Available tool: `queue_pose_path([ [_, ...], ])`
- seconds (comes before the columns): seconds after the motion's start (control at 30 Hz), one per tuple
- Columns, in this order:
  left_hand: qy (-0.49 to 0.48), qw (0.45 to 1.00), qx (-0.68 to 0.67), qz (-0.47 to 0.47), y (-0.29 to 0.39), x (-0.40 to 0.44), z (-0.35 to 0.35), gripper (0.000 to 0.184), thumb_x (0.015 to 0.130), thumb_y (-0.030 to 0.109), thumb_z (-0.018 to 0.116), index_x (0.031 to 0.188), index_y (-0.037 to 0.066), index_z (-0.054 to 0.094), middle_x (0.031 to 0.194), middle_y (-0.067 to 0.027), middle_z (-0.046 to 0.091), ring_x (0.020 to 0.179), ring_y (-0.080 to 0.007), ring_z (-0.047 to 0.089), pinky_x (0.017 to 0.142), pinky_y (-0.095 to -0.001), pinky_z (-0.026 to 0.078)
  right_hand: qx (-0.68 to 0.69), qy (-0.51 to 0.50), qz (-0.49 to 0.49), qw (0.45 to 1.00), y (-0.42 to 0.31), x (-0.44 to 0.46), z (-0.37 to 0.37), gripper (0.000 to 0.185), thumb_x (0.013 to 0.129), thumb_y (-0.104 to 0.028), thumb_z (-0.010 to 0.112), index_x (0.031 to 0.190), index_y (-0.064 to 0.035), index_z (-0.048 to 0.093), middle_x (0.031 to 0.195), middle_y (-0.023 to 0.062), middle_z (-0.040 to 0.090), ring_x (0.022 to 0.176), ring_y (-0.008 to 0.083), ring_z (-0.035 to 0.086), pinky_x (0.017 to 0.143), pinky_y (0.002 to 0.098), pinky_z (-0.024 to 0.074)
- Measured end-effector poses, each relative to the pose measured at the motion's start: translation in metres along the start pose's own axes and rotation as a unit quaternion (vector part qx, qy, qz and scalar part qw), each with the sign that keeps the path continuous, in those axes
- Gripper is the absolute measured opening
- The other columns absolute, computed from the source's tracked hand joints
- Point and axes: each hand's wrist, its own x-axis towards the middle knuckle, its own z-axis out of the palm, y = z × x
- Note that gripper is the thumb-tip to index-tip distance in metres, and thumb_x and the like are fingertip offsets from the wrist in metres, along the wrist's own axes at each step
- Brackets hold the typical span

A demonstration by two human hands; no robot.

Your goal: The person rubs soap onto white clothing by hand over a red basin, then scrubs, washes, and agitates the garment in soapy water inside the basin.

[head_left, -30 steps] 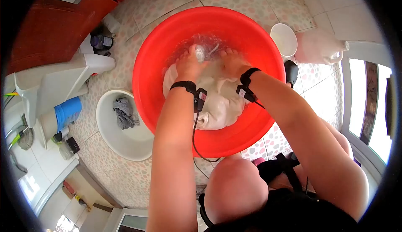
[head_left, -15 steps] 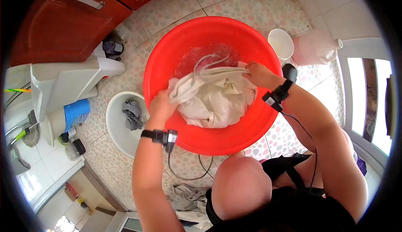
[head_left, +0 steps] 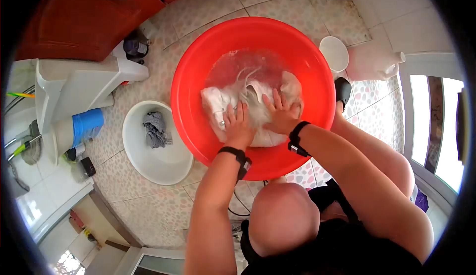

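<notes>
A white garment with a drawstring (head_left: 216, 99) lies bunched and wet in the big red basin (head_left: 198, 52), with water showing at the far side of it. My left hand (head_left: 239, 125) presses flat on the cloth's near left part, fingers stretched out, a ring on one finger. To its right, my right hand (head_left: 283, 114) also lies on the cloth with fingers spread. Neither hand grips the fabric. Both wrists carry black straps with small devices.
Left of the basin stands a white bucket (head_left: 139, 161) holding a grey cloth (head_left: 155, 128). A small white bucket (head_left: 334, 54) and a pinkish jug (head_left: 372, 59) stand at the right. Red cabinets (head_left: 74, 22) line the far left; patterned tiles cover the floor.
Both hands have let go of the garment's edges and moved inward onto it, from gripping to pressing flat. The cloth has sunk lower and flatter in the water.
</notes>
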Motion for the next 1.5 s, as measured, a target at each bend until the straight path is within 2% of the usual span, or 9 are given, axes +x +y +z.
queue_pose_path([
  [0.2,-0.026,1.000,0.001,0.016,-0.011,0.030,0.004,0.075,0.079,0.039,0.055,0.139,0.009,0.022,0.142,-0.0123,0.025,0.130,-0.0393,0.018,0.105,-0.0522,0.012,-0.085,0.002,0.060,0.995,0.000,0.047,0.001,0.085,0.074,-0.055,0.055,0.139,-0.0083,0.024,0.142,0.0207,0.022,0.129,0.0378,0.024,0.091,0.0675,0.0202],
  [0.27,-0.043,0.998,-0.034,0.011,-0.017,0.030,0.003,0.073,0.079,0.039,0.054,0.139,0.010,0.024,0.140,-0.0130,0.028,0.128,-0.0394,0.021,0.104,-0.0524,0.014,-0.101,-0.236,0.034,0.966,0.002,0.062,-0.018,0.076,0.077,-0.053,0.049,0.137,-0.0095,0.032,0.140,0.0192,0.029,0.130,0.0355,0.026,0.091,0.0709,0.0161],
  [0.6,0.020,0.990,-0.136,-0.014,-0.033,0.047,-0.018,0.056,0.075,0.028,0.062,0.125,0.010,0.043,0.128,-0.0124,0.044,0.120,-0.0298,0.037,0.096,-0.0460,0.031,-0.073,0.216,-0.047,0.973,0.065,0.057,0.018,0.071,0.068,-0.052,0.060,0.122,-0.0075,0.049,0.130,0.0208,0.041,0.120,0.0347,0.040,0.100,0.0430,0.0267],
  [0.93,0.061,0.990,-0.109,-0.059,-0.048,0.013,-0.024,0.030,0.079,0.008,0.045,0.107,0.012,0.054,0.105,-0.0100,0.058,0.099,-0.0334,0.054,0.079,-0.0440,0.045,0.116,0.083,-0.106,0.984,0.095,0.018,-0.031,0.022,0.072,-0.012,0.057,0.089,0.0007,0.064,0.109,0.0184,0.058,0.098,0.0303,0.057,0.083,0.0344,0.0470],
  [1.0,0.110,0.985,-0.120,-0.059,-0.049,0.003,-0.043,0.032,0.078,0.007,0.044,0.107,0.015,0.055,0.102,-0.0117,0.059,0.087,-0.0359,0.058,0.075,-0.0455,0.047,-0.133,0.128,-0.258,0.948,0.096,0.013,-0.032,0.016,0.070,-0.009,0.058,0.081,-0.0002,0.066,0.111,0.0184,0.057,0.099,0.0288,0.057,0.082,0.0336,0.0483],
  [1.13,0.123,0.985,-0.096,-0.074,-0.041,-0.016,-0.098,0.029,0.079,0.010,0.044,0.104,0.015,0.058,0.099,-0.0138,0.061,0.085,-0.0363,0.060,0.073,-0.0456,0.047,0.038,0.202,-0.261,0.943,0.084,-0.006,-0.050,0.016,0.067,-0.008,0.060,0.079,-0.0013,0.067,0.105,0.0172,0.060,0.093,0.0291,0.060,0.081,0.0325,0.0497],
  [1.23,0.013,0.992,-0.077,-0.101,-0.040,-0.024,-0.120,0.025,0.078,0.014,0.048,0.098,0.015,0.062,0.099,-0.0143,0.062,0.089,-0.0353,0.060,0.076,-0.0440,0.047,0.115,0.015,-0.089,0.989,0.079,-0.018,-0.057,0.016,0.064,-0.009,0.062,0.077,-0.0013,0.066,0.096,0.0152,0.064,0.085,0.0295,0.062,0.076,0.0332,0.0508],
  [1.33,-0.042,0.994,-0.011,-0.102,-0.039,-0.026,-0.127,0.022,0.076,0.014,0.049,0.089,0.011,0.066,0.092,-0.0118,0.065,0.089,-0.0306,0.061,0.087,-0.0468,0.042,-0.282,0.000,-0.371,0.885,0.084,-0.010,-0.043,0.021,0.066,-0.014,0.059,0.082,-0.0015,0.066,0.090,0.0142,0.065,0.078,0.0314,0.063,0.075,0.0348,0.0507],
  [1.5,0.028,0.990,0.127,-0.055,-0.048,0.011,-0.103,0.029,0.073,0.022,0.056,0.099,0.013,0.066,0.101,-0.0110,0.063,0.098,-0.0291,0.059,0.090,-0.0374,0.042,0.161,-0.068,-0.140,0.974,0.041,-0.069,-0.049,0.033,0.072,-0.019,0.050,0.099,-0.0063,0.063,0.092,0.0162,0.063,0.088,0.0311,0.060,0.078,0.0398,0.0471],
])
